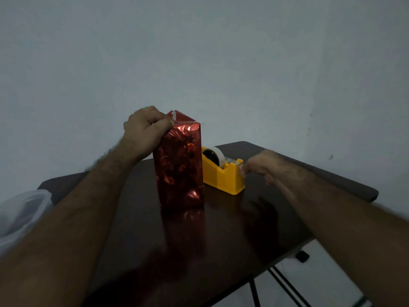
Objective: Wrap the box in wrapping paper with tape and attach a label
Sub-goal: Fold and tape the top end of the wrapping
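A dark glossy table (276, 218) on thin black legs (254, 293) stood against a plain grey-blue wall (199, 52), dimly lit; pale floor (321, 273) showed beneath it.

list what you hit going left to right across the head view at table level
clear plastic bag → left hand gripping the top of the box → red-wrapped box standing upright → yellow tape dispenser → right hand at the dispenser's cutter end
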